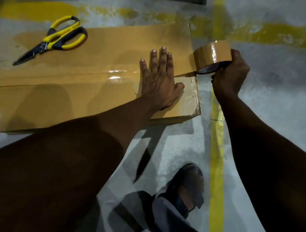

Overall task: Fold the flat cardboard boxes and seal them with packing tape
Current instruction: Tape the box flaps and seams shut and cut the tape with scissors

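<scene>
Foot [189,186] on the floor [283,112] at 6 o'clock. Left hand [160,80] pressed flat, fingers straight, on the cardboard box [43,106] dead centre. Right hand [229,77] at 2 o'clock is gripping the tape roll [212,55] at the box's edge. Scissors [55,38] lie on the box at 10 o'clock.

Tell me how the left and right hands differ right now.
Pose: the left hand lies flat with fingers straight; the right hand is curled.
Hold: the left hand grips nothing and presses on the box; the right hand grips the tape roll.
Place: the left hand is on the box top; the right hand is past its right edge.
Both work the same tape strip along the seam.
</scene>
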`<state>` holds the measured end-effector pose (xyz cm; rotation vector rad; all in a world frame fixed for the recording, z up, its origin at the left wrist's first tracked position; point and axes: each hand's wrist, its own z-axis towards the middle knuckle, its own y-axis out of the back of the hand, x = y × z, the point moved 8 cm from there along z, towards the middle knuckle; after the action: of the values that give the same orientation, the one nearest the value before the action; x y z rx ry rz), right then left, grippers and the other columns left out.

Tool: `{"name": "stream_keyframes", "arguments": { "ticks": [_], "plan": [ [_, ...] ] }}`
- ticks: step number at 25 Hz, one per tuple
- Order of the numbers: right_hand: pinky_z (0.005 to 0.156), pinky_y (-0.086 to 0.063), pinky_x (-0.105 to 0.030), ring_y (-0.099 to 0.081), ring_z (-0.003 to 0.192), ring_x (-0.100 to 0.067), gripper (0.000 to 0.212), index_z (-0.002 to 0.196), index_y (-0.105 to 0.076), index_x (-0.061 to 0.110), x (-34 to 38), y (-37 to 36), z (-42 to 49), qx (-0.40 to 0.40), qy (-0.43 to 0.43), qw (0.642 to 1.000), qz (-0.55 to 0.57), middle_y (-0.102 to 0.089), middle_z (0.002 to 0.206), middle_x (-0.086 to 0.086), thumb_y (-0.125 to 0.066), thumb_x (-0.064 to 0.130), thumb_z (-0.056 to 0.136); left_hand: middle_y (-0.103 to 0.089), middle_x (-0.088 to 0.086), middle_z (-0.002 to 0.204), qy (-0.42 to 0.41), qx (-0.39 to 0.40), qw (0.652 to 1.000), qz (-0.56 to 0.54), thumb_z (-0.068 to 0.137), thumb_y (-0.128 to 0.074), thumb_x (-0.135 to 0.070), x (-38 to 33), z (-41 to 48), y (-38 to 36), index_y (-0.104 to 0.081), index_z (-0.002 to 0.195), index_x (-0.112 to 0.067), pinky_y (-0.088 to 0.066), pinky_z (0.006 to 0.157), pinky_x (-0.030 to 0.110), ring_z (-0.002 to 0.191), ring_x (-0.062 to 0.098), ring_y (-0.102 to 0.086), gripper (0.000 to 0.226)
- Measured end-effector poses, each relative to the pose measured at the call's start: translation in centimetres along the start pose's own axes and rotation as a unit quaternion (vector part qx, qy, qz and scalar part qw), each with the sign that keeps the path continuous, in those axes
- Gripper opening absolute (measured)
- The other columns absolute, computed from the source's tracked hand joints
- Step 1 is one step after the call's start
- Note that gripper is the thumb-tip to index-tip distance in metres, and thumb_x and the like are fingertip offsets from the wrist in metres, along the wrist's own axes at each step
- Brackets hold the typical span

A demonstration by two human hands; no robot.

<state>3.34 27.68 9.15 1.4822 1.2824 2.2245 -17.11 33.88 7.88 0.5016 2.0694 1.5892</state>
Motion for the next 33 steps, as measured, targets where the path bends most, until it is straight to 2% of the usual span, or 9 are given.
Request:
{"name": "stream_keyframes", "arguments": {
  "ticks": [4, 10, 13, 15, 19, 23, 25, 30, 33],
  "plan": [
    [0.080, -0.049, -0.038, -0.065, 0.097, -0.031, 0.035, 0.114, -0.066, 0.008, 0.8, 1.0, -0.3, -0.004, 0.027, 0.998, -0.062, -0.069, 0.106, -0.014, -0.048, 0.002, 0.085, 0.017, 0.014, 0.160, -0.006, 0.010, 1.000, 0.004, 0.089, -0.030, -0.059, 0.5, 0.0, -0.2, 0.007, 0.153, -0.006, 0.007, 0.116, 0.058, 0.147, 0.034, 0.016, 0.090],
    [0.083, -0.045, -0.034, -0.061, 0.105, -0.029, 0.036, 0.117, -0.065, 0.008, -1.8, 0.5, -0.8, -0.003, -0.044, 0.993, -0.107, -0.067, 0.112, -0.014, -0.047, -0.001, 0.087, 0.017, 0.014, 0.160, 0.000, 0.011, 1.000, -0.001, 0.089, -0.029, -0.058, 0.4, 0.0, -0.8, 0.006, 0.153, -0.005, 0.007, 0.115, 0.060, 0.146, 0.037, 0.017, 0.090],
    [0.079, -0.055, -0.041, -0.067, 0.093, -0.032, 0.026, 0.108, -0.063, 0.009, -4.3, -2.4, -0.7, 0.077, -0.127, 0.987, -0.058, -0.068, 0.103, -0.016, -0.049, 0.004, 0.088, 0.016, 0.012, 0.161, -0.021, 0.008, 1.000, 0.010, 0.089, -0.027, -0.055, -0.2, -0.2, -0.6, 0.006, 0.153, -0.008, 0.006, 0.113, 0.064, 0.145, 0.042, 0.016, 0.086],
    [0.090, -0.053, -0.050, -0.064, 0.104, -0.037, 0.035, 0.125, -0.056, 0.011, -5.0, -3.6, -1.3, 0.127, -0.158, 0.979, -0.027, -0.064, 0.117, -0.019, -0.046, 0.009, 0.091, 0.015, 0.010, 0.161, -0.063, 0.009, 0.998, 0.012, 0.090, -0.027, -0.051, -1.7, -0.2, -0.5, 0.005, 0.154, -0.011, 0.005, 0.112, 0.065, 0.145, 0.042, 0.016, 0.082],
    [0.110, -0.030, -0.051, -0.036, 0.139, -0.034, 0.063, 0.152, -0.032, 0.019, -0.5, 0.5, -1.8, 0.063, 0.041, 0.986, -0.150, -0.038, 0.154, -0.013, -0.036, 0.024, 0.089, 0.011, 0.009, 0.162, -0.121, 0.014, 0.992, 0.026, 0.093, -0.030, -0.050, -4.7, 0.0, -0.7, 0.001, 0.154, -0.010, 0.002, 0.114, 0.063, 0.146, 0.039, 0.012, 0.079],
    [0.116, 0.000, -0.061, -0.008, 0.150, -0.036, 0.071, 0.157, -0.016, 0.020, 4.9, -2.2, -5.2, 0.177, 0.221, 0.904, -0.319, -0.009, 0.164, -0.013, -0.015, 0.048, 0.092, 0.011, 0.010, 0.162, -0.122, 0.010, 0.992, 0.031, 0.096, -0.026, -0.051, -2.0, -1.0, -0.5, 0.001, 0.154, -0.010, 0.003, 0.117, 0.057, 0.147, 0.036, 0.011, 0.076],
    [0.116, 0.003, -0.064, 0.002, 0.151, -0.036, 0.076, 0.158, -0.008, 0.018, 6.4, -5.2, -8.5, 0.231, 0.261, 0.863, -0.366, 0.000, 0.165, -0.011, -0.010, 0.056, 0.093, 0.012, 0.010, 0.162, -0.096, 0.005, 0.995, 0.035, 0.096, -0.024, -0.050, 2.6, -2.6, -0.3, 0.002, 0.154, -0.010, 0.002, 0.118, 0.055, 0.148, 0.034, 0.011, 0.075],
    [0.116, 0.006, -0.063, 0.014, 0.149, -0.036, 0.074, 0.157, 0.006, 0.014, 11.1, -10.7, -15.1, 0.302, 0.280, 0.854, -0.318, 0.015, 0.164, -0.009, -0.010, 0.058, 0.099, 0.010, 0.013, 0.162, 0.008, 0.012, 0.997, 0.082, 0.096, -0.027, -0.048, 19.2, -9.3, 0.1, 0.000, 0.154, -0.008, -0.006, 0.117, 0.057, 0.148, 0.036, 0.005, 0.075],
    [0.115, 0.001, -0.066, 0.012, 0.149, -0.039, 0.073, 0.157, 0.004, 0.015, 16.9, -14.5, -20.9, 0.339, 0.365, 0.822, -0.276, 0.013, 0.164, -0.009, -0.014, 0.057, 0.100, 0.002, 0.015, 0.162, 0.093, 0.032, 0.992, 0.083, 0.093, -0.024, -0.050, 28.8, -13.3, 1.0, -0.007, 0.153, -0.007, -0.013, 0.114, 0.061, 0.147, 0.040, -0.004, 0.076]
  ]
}}
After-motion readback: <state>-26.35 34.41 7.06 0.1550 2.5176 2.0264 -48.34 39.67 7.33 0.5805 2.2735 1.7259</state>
